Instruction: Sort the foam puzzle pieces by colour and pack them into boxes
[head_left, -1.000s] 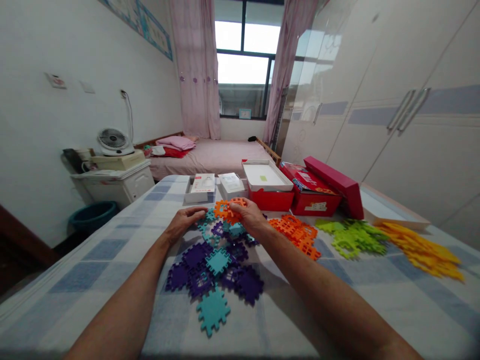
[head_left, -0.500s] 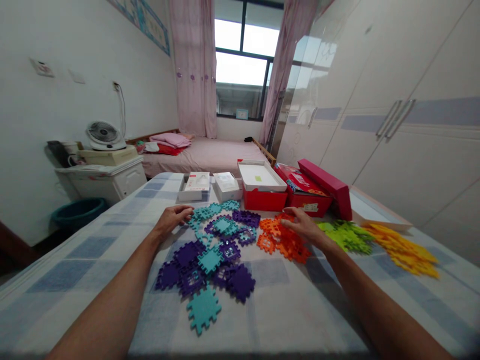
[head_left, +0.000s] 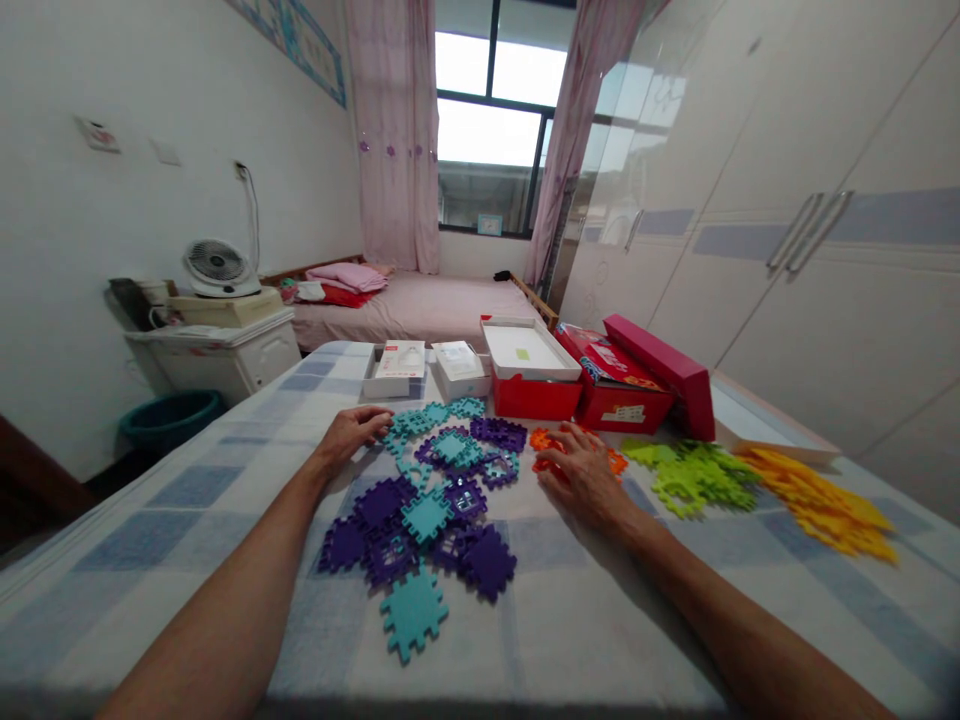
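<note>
My left hand (head_left: 352,438) rests on the table with its fingers stretched out, the tips at the left edge of the teal interlocking tiles (head_left: 409,424). My right hand (head_left: 581,468) lies with fingers spread over the orange interlocking tiles (head_left: 547,440), covering much of that pile. Purple interlocking tiles (head_left: 491,562) and more teal ones lie mixed between my hands and nearer to me. A single teal tile (head_left: 414,610) is closest to me. Lime-green tiles (head_left: 701,478) are heaped right of my right hand, and yellow tiles (head_left: 825,505) lie beyond them.
Along the table's far side stand two small white boxes (head_left: 395,385), a red box (head_left: 536,398) with a white tray on top, another red box (head_left: 622,405) and a leaning red lid (head_left: 667,372). A white lid or tray (head_left: 780,425) lies behind the yellow tiles.
My right hand has come down and nearer, from the orange pile's far right side onto its top. The orange tiles now sit more bunched and farther back. My left hand stays put.
</note>
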